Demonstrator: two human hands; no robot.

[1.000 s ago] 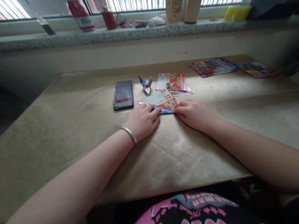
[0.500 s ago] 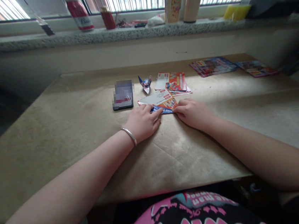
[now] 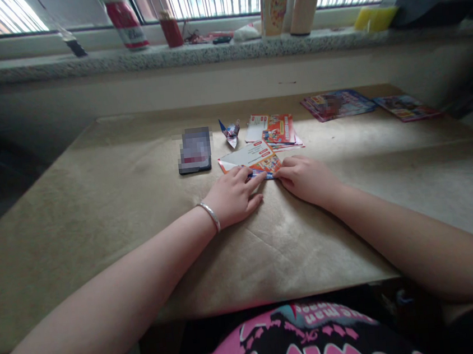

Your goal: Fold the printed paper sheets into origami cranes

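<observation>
A white and orange printed paper sheet [image 3: 247, 154] lies on the table in front of me, a narrow blue strip folded up along its near edge. My left hand [image 3: 233, 195], with a silver bangle at the wrist, rests on that folded edge, fingers stretched out and the index finger along the strip. At the sheet's near right corner, my right hand [image 3: 309, 178] pinches the paper between thumb and fingers. Part of the fold is hidden under the left fingers. Just beyond the sheet stands a folded paper crane [image 3: 231, 136].
A dark phone or tablet [image 3: 195, 152], partly pixelated, lies left of the sheet. More printed sheets [image 3: 284, 127] lie behind it, with picture booklets or cards [image 3: 355, 101] at the far right. Cans and bottles line the stone windowsill [image 3: 206, 52] beyond the table [image 3: 95, 197].
My left hand has slid right along the folded edge, toward the right hand. The right hand keeps its place at the corner.
</observation>
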